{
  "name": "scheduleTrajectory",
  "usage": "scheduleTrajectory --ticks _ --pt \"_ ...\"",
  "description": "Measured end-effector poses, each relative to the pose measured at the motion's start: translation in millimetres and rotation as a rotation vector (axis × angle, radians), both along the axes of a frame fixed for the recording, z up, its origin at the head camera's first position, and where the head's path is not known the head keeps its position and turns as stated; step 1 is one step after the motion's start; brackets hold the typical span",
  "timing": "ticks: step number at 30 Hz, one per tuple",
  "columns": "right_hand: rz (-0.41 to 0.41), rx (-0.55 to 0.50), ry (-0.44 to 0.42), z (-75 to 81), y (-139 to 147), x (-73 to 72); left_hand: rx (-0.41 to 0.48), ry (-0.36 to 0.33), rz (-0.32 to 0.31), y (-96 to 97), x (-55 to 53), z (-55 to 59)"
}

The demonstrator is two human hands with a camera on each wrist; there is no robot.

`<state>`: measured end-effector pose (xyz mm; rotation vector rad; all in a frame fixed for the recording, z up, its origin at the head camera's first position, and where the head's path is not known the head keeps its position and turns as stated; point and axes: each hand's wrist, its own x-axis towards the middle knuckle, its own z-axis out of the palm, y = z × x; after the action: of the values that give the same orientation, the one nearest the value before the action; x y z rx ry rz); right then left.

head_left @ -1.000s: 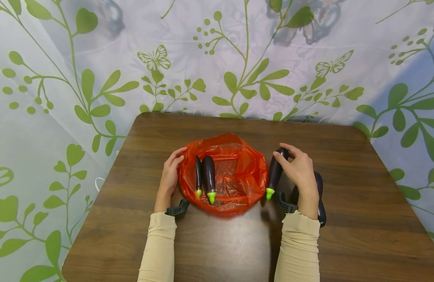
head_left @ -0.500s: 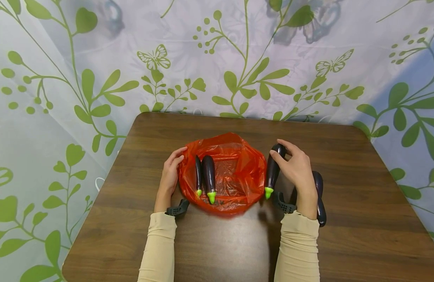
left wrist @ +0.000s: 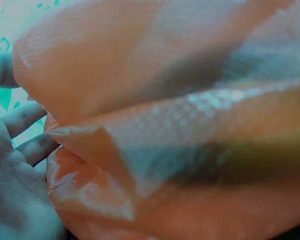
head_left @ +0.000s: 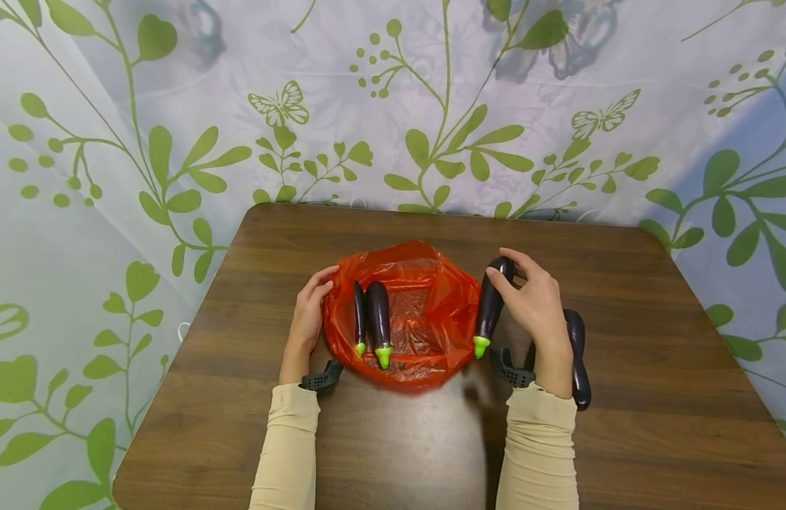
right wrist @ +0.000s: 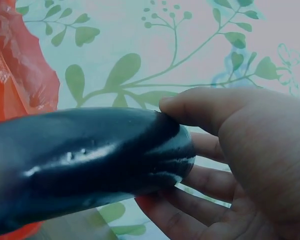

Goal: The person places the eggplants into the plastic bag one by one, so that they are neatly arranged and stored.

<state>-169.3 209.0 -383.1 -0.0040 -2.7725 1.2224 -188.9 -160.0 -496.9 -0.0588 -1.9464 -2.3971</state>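
A red plastic bag (head_left: 453, 312) stands wide-mouthed on the table, with two dark purple eggplants inside, a thin one (head_left: 359, 315) and a thicker one (head_left: 379, 312), their green caps toward me. My left hand (head_left: 310, 312) rests against the bag's left side; in the left wrist view its loosely straight fingers (left wrist: 22, 120) reach the film, tips partly hidden. At the bag's right rim, my right hand (head_left: 534, 301) pinches another eggplant (head_left: 490, 304) by its rounded purple end, thumb on one side and fingers on the other. Its green cap points down toward me.
More dark eggplants (head_left: 581, 386) lie on the brown wooden table (head_left: 660, 368) right of my right wrist, partly hidden by it. A patterned cloth (head_left: 393, 106) with green leaves hangs behind the table's far edge.
My right hand has moved slightly left and away from me with the eggplant, bringing it closer to the bag's right rim. The left hand has stayed at the bag.
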Motion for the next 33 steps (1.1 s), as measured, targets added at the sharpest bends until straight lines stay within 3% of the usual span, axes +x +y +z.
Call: scheduleTrajectory --ticks 33 --pt "0.090 -0.043 0.080 -0.7 -24.9 -4.1 -0.020 -0.011 -0.003 -1.1 0.5 1.7"
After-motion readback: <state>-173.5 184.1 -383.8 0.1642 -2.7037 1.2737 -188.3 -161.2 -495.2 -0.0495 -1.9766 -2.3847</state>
